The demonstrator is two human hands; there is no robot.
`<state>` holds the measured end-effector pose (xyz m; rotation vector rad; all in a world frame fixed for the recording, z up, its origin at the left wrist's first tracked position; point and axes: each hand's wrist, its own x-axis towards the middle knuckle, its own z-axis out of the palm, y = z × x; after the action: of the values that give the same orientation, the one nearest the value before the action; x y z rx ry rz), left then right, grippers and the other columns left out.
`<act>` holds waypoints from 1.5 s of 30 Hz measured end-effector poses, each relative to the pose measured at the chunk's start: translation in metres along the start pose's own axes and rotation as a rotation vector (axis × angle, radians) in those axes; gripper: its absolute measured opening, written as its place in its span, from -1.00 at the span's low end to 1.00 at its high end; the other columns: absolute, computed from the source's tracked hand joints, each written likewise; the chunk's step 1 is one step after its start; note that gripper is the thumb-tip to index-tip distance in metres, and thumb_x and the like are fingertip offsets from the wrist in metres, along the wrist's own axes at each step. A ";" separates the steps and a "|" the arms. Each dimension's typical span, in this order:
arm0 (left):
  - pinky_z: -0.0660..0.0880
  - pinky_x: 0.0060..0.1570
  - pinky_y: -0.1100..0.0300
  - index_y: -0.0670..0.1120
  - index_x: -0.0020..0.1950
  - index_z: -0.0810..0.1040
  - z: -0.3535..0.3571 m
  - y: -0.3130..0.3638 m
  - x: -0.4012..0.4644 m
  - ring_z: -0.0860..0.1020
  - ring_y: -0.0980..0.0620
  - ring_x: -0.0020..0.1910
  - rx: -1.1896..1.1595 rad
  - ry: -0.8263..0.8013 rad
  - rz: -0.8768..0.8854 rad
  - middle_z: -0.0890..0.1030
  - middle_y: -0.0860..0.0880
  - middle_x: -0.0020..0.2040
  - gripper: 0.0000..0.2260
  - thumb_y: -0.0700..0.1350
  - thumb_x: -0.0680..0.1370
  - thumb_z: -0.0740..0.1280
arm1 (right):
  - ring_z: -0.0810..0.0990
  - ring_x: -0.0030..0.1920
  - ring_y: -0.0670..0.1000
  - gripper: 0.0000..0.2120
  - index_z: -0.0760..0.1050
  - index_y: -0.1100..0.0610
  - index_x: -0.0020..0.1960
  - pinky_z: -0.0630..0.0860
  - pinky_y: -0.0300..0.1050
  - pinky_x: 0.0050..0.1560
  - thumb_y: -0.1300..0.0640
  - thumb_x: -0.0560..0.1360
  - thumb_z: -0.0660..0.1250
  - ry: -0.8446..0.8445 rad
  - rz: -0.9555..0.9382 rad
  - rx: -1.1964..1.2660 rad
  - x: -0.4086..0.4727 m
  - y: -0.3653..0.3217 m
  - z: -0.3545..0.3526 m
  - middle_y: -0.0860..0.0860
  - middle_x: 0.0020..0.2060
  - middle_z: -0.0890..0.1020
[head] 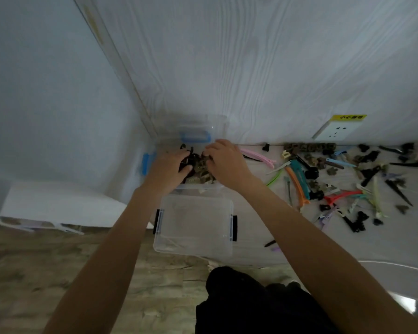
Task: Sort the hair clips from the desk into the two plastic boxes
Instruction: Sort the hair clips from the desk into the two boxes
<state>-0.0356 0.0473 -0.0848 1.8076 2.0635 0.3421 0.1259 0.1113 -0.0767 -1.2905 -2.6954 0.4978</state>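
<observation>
Reaching forward, both hands, left hand (170, 165) and right hand (225, 160), seemingly gripping clips (197, 168).

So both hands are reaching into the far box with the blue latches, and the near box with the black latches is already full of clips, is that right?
Not quite. The head view shows the near box with the black latches holding no visible clips. The rest holds: the left hand and right hand are both in the far box with the blue latches, among dark clips.

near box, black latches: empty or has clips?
Looks empty: near box shows only clear bottom; the clips sit in the far box.
</observation>
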 end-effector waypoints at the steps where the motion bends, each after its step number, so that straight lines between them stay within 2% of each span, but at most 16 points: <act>1: 0.40 0.19 0.02 -0.10 0.38 0.38 0.000 0.002 0.002 0.46 -0.17 0.25 0.007 0.010 0.011 0.51 -0.16 0.29 -0.62 -0.10 0.57 0.26 | 0.25 0.42 0.09 -0.69 0.48 0.10 0.26 0.17 0.02 0.38 0.16 0.55 0.14 -0.004 0.011 -0.006 -0.003 0.006 0.001 0.02 0.32 0.48; 5: 0.40 0.19 0.04 -0.12 0.34 0.44 0.003 0.008 0.002 0.49 -0.16 0.21 -0.028 0.080 -0.043 0.55 -0.15 0.25 -0.67 -0.16 0.57 0.25 | 0.11 0.49 0.04 -0.66 0.42 0.05 0.33 0.03 0.08 0.44 0.08 0.59 0.10 -0.079 -0.002 0.021 -0.013 0.019 0.008 -0.04 0.38 0.41; 10: 0.45 0.12 0.10 -0.13 0.20 0.56 -0.013 0.006 -0.006 0.56 -0.13 0.08 -0.113 0.147 -0.137 0.62 -0.18 0.11 -0.70 -0.21 0.47 0.38 | 0.02 0.52 0.04 -0.61 0.30 0.04 0.41 -0.12 0.20 0.46 -0.01 0.61 0.06 -0.121 -0.041 -0.049 -0.024 0.022 0.010 -0.04 0.42 0.36; 14: 0.49 0.11 -0.01 -0.14 0.23 0.52 -0.010 0.007 0.003 0.55 -0.21 0.08 0.038 -0.024 -0.099 0.60 -0.22 0.11 -0.60 -0.16 0.41 0.45 | 0.08 0.51 0.06 -0.65 0.41 0.01 0.34 -0.16 0.29 0.46 -0.02 0.61 0.07 -0.086 -0.140 -0.099 -0.024 0.025 0.008 -0.06 0.37 0.42; 17: 0.44 0.14 -0.04 -0.12 0.35 0.41 0.010 0.017 0.003 0.51 -0.26 0.11 0.080 -0.135 -0.042 0.58 -0.24 0.16 -0.58 -0.08 0.51 0.34 | 0.04 0.52 0.05 -0.63 0.44 -0.01 0.32 -0.23 0.32 0.44 -0.05 0.61 0.02 -0.096 -0.110 -0.162 -0.022 0.024 0.007 -0.11 0.38 0.42; 20: 0.48 0.13 0.01 -0.16 0.37 0.38 0.015 0.016 0.000 0.56 -0.19 0.10 -0.106 0.025 -0.063 0.59 -0.20 0.16 -0.66 -0.16 0.59 0.19 | -0.01 0.52 0.03 -0.60 0.41 -0.04 0.33 -0.28 0.30 0.42 -0.11 0.60 -0.02 -0.153 -0.094 -0.154 -0.016 0.020 0.006 -0.13 0.40 0.38; 23: 0.49 0.05 0.11 -0.12 0.27 0.47 0.013 0.012 -0.009 0.57 -0.07 0.06 -0.183 0.179 -0.078 0.61 -0.11 0.12 -0.73 -0.21 0.58 0.18 | -0.03 0.52 0.01 -0.57 0.36 -0.04 0.38 -0.28 0.27 0.43 -0.14 0.60 -0.02 -0.221 -0.078 -0.079 -0.013 0.019 0.004 -0.15 0.43 0.31; 26: 0.55 -0.03 0.02 -0.06 0.18 0.53 0.009 0.019 -0.016 0.59 -0.05 -0.04 -0.146 0.289 -0.029 0.64 -0.06 0.02 -0.78 -0.10 0.59 0.18 | 0.07 0.50 0.03 -0.59 0.36 0.05 0.38 -0.14 0.19 0.49 -0.07 0.60 0.06 -0.108 -0.137 0.051 -0.020 0.022 -0.001 -0.05 0.42 0.35; 28: 0.56 -0.09 0.06 -0.06 0.10 0.56 0.009 0.037 -0.019 0.59 0.00 -0.12 -0.183 0.389 0.054 0.65 -0.03 -0.06 -0.76 -0.02 0.57 0.16 | 0.30 0.41 0.09 -0.64 0.44 0.12 0.31 0.12 0.12 0.45 0.02 0.58 0.15 0.066 -0.134 0.245 -0.036 0.027 -0.011 0.06 0.32 0.48; 30: 0.50 -0.12 0.22 -0.09 0.04 0.59 0.010 0.064 -0.023 0.56 0.07 -0.18 -0.238 0.514 0.165 0.65 -0.01 -0.11 -0.77 -0.04 0.56 0.18 | 0.50 0.23 0.08 -0.69 0.50 0.13 0.23 0.37 0.01 0.28 0.06 0.55 0.18 0.230 -0.068 0.370 -0.065 0.035 -0.025 0.08 0.18 0.59; 32: 0.44 -0.15 0.30 -0.11 0.00 0.60 0.021 0.102 -0.027 0.53 0.11 -0.20 -0.292 0.571 0.314 0.64 0.01 -0.14 -0.81 -0.11 0.57 0.20 | 0.60 0.05 0.02 -0.74 0.53 0.10 0.19 0.50 -0.08 0.08 0.09 0.55 0.20 0.325 0.035 0.400 -0.105 0.056 -0.039 0.04 0.05 0.66; 34: 0.46 -0.14 0.31 -0.08 0.01 0.60 0.040 0.145 -0.024 0.55 0.14 -0.17 -0.336 0.511 0.464 0.64 0.06 -0.11 -0.81 -0.12 0.58 0.19 | 0.63 -0.12 0.00 -0.76 0.56 0.10 0.14 0.53 -0.20 -0.14 0.08 0.55 0.21 0.364 0.169 0.403 -0.150 0.092 -0.052 0.03 -0.07 0.69; 36: 0.49 -0.14 0.28 -0.08 0.02 0.62 0.063 0.184 -0.017 0.59 0.11 -0.16 -0.339 0.420 0.559 0.67 0.03 -0.09 -0.80 -0.10 0.58 0.21 | 0.63 -0.19 -0.03 -0.74 0.58 0.12 0.10 0.44 -0.36 -0.24 0.07 0.54 0.19 0.383 0.288 0.383 -0.189 0.129 -0.061 0.05 -0.12 0.69; 39: 0.53 -0.19 0.22 -0.10 0.04 0.61 0.103 0.250 -0.001 0.60 0.07 -0.19 -0.268 0.269 0.643 0.67 0.00 -0.10 -0.82 -0.10 0.54 0.25 | 0.64 -0.08 0.11 -0.81 0.60 0.14 0.08 0.45 -0.17 -0.15 0.17 0.53 0.25 0.411 0.445 0.294 -0.246 0.199 -0.069 0.12 -0.06 0.68; 42: 0.52 0.02 0.09 -0.06 0.18 0.53 0.150 0.317 0.023 0.55 0.03 0.08 -0.229 0.014 0.594 0.62 0.00 0.07 -0.76 -0.08 0.54 0.25 | 0.56 0.08 0.20 -0.76 0.56 0.17 0.14 0.44 -0.06 0.05 0.17 0.51 0.25 0.405 0.566 0.204 -0.296 0.279 -0.079 0.17 0.06 0.63; 45: 0.40 0.16 0.12 -0.03 0.30 0.42 0.194 0.375 0.042 0.45 -0.01 0.22 -0.170 -0.115 0.531 0.52 -0.03 0.22 -0.67 -0.05 0.54 0.27 | 0.48 0.16 0.24 -0.61 0.50 0.18 0.21 0.31 -0.09 0.15 0.06 0.46 0.16 0.333 0.639 0.163 -0.330 0.359 -0.086 0.19 0.15 0.56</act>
<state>0.3798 0.1314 -0.1076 2.1849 1.4061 0.5211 0.6198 0.0864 -0.1038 -1.9685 -1.9034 0.4865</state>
